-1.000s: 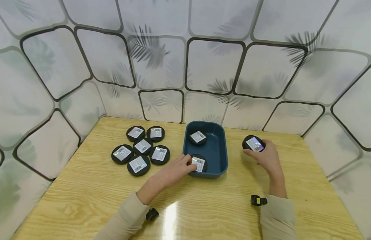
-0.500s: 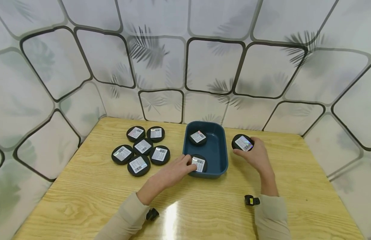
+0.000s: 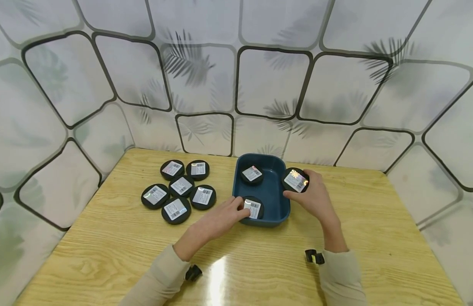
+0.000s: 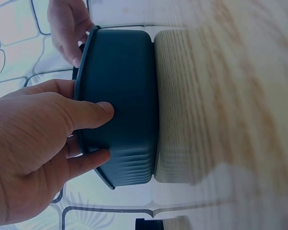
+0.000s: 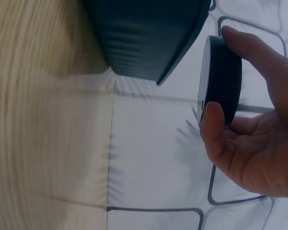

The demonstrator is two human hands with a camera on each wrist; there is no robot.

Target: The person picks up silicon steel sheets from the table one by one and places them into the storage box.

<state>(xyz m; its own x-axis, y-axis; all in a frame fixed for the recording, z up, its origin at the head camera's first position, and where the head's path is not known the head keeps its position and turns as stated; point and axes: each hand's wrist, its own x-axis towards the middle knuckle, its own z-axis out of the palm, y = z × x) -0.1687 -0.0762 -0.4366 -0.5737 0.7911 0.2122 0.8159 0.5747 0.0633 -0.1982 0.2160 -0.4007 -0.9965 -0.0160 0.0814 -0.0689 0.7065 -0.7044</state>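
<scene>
From the head view, the person's right hand (image 3: pixel 317 197) pinches a round black disc (image 3: pixel 295 182) with a white barcode label, raised beside the right rim of a blue plastic bin (image 3: pixel 272 197) on the wooden desk (image 3: pixel 267 267). Two similar discs (image 3: pixel 252 175) lie inside along its left side. The left hand (image 3: pixel 223 217) curls over the left rim, by the nearer one; I can't tell whether it touches that. A group of six discs (image 3: pixel 180 186) lies on the desk, left of the bin. In the left wrist view, the left thumb presses the bin's outer wall, gripping the edge. In the right wrist view, thumb and fingers clasp the disc's side, a gap between it and the bin
</scene>
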